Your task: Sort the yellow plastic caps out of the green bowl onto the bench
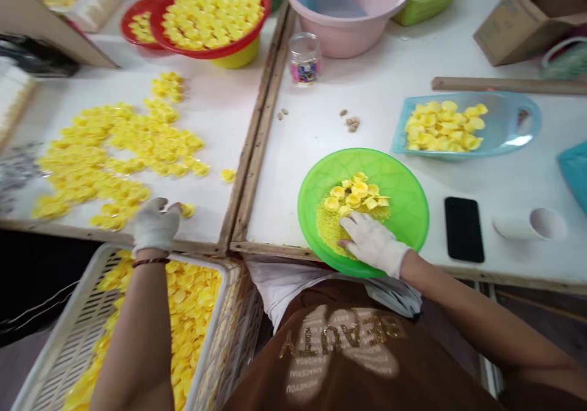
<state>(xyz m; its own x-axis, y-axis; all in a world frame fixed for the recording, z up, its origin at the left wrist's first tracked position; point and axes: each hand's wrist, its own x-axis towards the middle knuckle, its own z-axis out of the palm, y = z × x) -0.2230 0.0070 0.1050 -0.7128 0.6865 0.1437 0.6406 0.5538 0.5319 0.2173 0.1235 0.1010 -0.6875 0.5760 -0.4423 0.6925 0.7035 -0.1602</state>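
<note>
Two white table tops (389, 81) sit side by side, with wooden strips (254, 148) running between them. Closest in is the person's brown shirt (339, 353), with shiny gold letters on it. Beside it, just below the table edge, stands a white plastic crate (59, 331) full of yellow plastic caps (192, 301).

The left hand (155, 226) wears a white cloth glove and rests at the table edge above the crate. Its fingers are bent, and they reach a loose yellow cap (188, 210), but you cannot tell if they are pinching it. The right hand (373, 243) wears the same kind of glove. It lies flat with the fingers a little spread, pressed down inside a green plastic bowl (409, 215). Under and just past that hand are a pile of yellow caps (355, 194) and a bed of tiny yellow bits (330, 227).

Farther off on the left table lies a big, messy spread of caps (119, 154). On the right table are a black phone (464, 229), a white cup (527, 224) on its side, and a blue tray (513, 123) of caps. Past those sit a small glass jar (304, 57), a pink basin (348, 38), a red tray (211, 44) heaped with caps, and a cardboard box (513, 32).
</note>
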